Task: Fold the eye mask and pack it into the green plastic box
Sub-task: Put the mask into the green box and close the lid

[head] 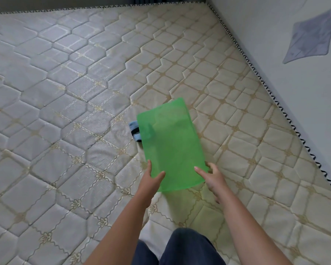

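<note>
A translucent green plastic box sits just below and right of the frame's centre, long and flat, its far end pointing to the upper right. Both hands hold its near end. The left hand has its grip closed on the near left corner, thumb lying on top and a finger running up the left edge. The right hand has its grip closed on the near right corner, thumb on top and fingers curled round the right edge. Whether the far end touches the bed cannot be told.

The eye mask, light blue with a black strap, lies on the mattress at the box's left edge. Part of it sticks out to the left; the rest shows as a darker patch through the green plastic.

The quilted mattress fills most of the frame. A pale wall stands at the upper right, bearing a grey-blue ray-shaped decal. Dark blue trousers show at the bottom edge.
</note>
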### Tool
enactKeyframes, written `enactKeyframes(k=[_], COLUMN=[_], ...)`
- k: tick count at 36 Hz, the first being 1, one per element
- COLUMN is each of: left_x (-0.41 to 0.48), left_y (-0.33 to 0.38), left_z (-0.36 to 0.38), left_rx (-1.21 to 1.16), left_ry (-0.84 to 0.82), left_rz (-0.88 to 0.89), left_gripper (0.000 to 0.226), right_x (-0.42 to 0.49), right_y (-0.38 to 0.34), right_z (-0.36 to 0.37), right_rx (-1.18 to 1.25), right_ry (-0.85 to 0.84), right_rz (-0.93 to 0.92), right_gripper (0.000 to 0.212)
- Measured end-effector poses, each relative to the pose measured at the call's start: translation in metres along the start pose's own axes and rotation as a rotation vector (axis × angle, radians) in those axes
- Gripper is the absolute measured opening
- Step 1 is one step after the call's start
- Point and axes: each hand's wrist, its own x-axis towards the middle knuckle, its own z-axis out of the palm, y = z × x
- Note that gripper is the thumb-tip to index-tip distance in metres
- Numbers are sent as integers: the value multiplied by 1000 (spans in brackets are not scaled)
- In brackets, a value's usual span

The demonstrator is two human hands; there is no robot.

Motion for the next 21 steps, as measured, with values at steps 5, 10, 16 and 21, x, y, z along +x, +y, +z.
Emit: enactKeyframes(k=[5,10,16,21], left_x=[-7,-17,-28,-41], left_y=[-9,-10,-4,6], left_z=[-21,-33,-48,-67], left_rx=[-31,-55,-141,-230], left_ry=[-36,-24,-5,28], left_rz=[-75,-96,-98,-48], left_gripper=[69,66,65,65], right_x=[-10,-23,-41,-57], right_y=[-12,-27,-46,-59], right_z=[5,21,39,59], right_rx=[6,16,-48,-40], right_ry=[-51,-66,-134,-233], right_rz=[-123,-239,-328,-406], right_gripper=[23,13,9,4])
